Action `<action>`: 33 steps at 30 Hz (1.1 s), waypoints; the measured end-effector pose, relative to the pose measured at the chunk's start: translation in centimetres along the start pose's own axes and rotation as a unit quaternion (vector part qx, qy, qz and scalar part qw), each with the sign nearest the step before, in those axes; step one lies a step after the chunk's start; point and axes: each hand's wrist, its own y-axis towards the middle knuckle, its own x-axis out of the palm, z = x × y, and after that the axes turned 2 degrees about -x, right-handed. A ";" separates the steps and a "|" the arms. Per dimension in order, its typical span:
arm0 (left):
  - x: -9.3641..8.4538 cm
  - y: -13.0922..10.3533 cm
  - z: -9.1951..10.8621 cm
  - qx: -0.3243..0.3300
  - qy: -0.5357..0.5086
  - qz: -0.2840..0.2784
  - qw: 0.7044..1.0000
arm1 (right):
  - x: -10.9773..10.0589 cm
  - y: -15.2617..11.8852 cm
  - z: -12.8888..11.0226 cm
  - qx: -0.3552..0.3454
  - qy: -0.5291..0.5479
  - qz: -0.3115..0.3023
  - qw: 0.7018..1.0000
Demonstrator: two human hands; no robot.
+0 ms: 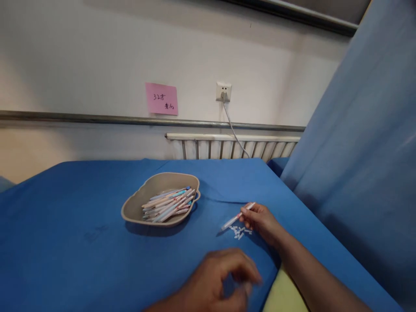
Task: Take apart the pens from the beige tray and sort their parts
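Blurred and closest to the viewer, the person's left hand (224,277) is at the bottom centre, over a blue-covered table (81,264). Its grip is loose: the fingers curve toward the thumb with a gap between them, and nothing shows inside. Farther up and to the right, the right hand (261,220) has its grip closed on a slim white pen (233,221) with pinkish-red marks, pinched between thumb and fingers near one end. The pen slants, its darker tip down and to the left, just beside a scatter of small white pieces (238,233) on the blue cover. Left of the pen and well apart from it sits a tan open bin (133,208) with a wavy rim, holding a heap of pens (169,206), mostly pale, with touches of blue and pink. Something yellow (284,294) shows beside the right forearm. Behind the table, a white wall (113,56) carries a pink note (161,99) with handwriting and a socket (220,89) with a plugged-in cord (230,123). At the right hangs a blue curtain (357,151).
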 end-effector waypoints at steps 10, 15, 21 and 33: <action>-3.0 0.6 -3.2 -0.100 0.248 0.122 0.956 | 2.3 -2.2 -0.6 -0.017 -0.009 -0.114 0.993; -5.2 0.9 -2.7 -0.097 0.282 0.149 0.943 | 1.2 -1.9 -0.8 -0.046 -0.066 -0.114 0.990; -13.9 0.7 -3.3 -0.096 0.478 0.228 0.843 | -2.1 -1.8 -0.9 -0.069 -0.451 0.031 0.889; -15.6 0.6 -3.7 -0.094 0.550 0.279 0.782 | 2.9 -2.2 -0.3 -0.130 -0.620 -0.078 0.770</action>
